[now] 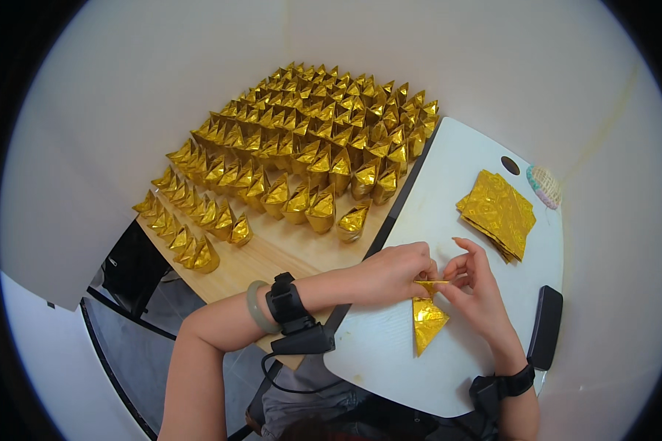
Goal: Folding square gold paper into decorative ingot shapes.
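Over the white table my left hand (396, 273) is closed, its fingertips gripping the upper end of a folded piece of gold foil paper (429, 325). From the other side my right hand (475, 288) pinches the same end between thumb and fingers, its index finger raised. The paper's lower part hangs toward me as a pointed triangle, while a narrow folded edge shows between the two hands. Exactly how the fingertips meet on it is partly hidden.
A stack of gold foil sheets (499, 213) lies on the white table (434, 184), near a crocheted piece (543, 187) and a dark oval (510, 165). A dark oblong device (546, 328) rests at the right edge. Rows of folded gold foil ingots (301, 140) cover much of the wooden table (272, 257).
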{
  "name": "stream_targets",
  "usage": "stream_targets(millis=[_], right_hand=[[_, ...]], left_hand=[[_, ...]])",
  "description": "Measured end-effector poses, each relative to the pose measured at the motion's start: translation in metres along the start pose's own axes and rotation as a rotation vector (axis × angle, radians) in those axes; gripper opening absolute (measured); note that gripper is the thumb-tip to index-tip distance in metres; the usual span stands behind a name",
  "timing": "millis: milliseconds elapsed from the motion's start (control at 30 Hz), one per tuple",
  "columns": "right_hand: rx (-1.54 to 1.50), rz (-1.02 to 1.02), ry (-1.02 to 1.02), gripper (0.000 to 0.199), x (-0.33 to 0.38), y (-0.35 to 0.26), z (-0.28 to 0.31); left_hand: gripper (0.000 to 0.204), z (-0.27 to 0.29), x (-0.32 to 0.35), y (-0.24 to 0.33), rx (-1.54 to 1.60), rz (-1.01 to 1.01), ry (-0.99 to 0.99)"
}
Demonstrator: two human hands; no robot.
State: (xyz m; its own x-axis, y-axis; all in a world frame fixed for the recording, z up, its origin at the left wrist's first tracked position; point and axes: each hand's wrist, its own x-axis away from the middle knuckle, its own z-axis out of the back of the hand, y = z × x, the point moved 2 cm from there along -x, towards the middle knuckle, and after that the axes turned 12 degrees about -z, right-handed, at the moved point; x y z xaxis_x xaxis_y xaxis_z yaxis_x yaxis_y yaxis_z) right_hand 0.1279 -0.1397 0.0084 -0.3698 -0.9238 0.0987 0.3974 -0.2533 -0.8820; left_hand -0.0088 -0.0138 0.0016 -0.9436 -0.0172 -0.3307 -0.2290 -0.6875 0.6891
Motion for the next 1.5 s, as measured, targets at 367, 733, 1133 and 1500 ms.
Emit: stream_targets(millis=[367, 733, 1133, 1500], right_hand=[[-0.045, 0.132, 0.082, 0.026, -0.001, -0.001, 0.025], [0.537, 0.247, 0.172, 0.019, 0.002, 0.005, 0.035], [-0.022, -0.022, 0.261, 0.038, -0.007, 0.012, 0.033], [0.536, 0.409, 0.248, 0.018, 0.003, -0.007, 0.017]], left_hand=[[0.013, 0.01, -0.005, -0.001, 0.084, -0.143, 0.413], [0.016, 0.001, -0.002, 0.001, -0.278, -0.226, 0.055], [0.029, 0.0, -0.002, -0.002, -0.274, -0.232, 0.056], [0.026, 0.006, 0.0, -0.006, -0.187, -0.098, 0.149]])
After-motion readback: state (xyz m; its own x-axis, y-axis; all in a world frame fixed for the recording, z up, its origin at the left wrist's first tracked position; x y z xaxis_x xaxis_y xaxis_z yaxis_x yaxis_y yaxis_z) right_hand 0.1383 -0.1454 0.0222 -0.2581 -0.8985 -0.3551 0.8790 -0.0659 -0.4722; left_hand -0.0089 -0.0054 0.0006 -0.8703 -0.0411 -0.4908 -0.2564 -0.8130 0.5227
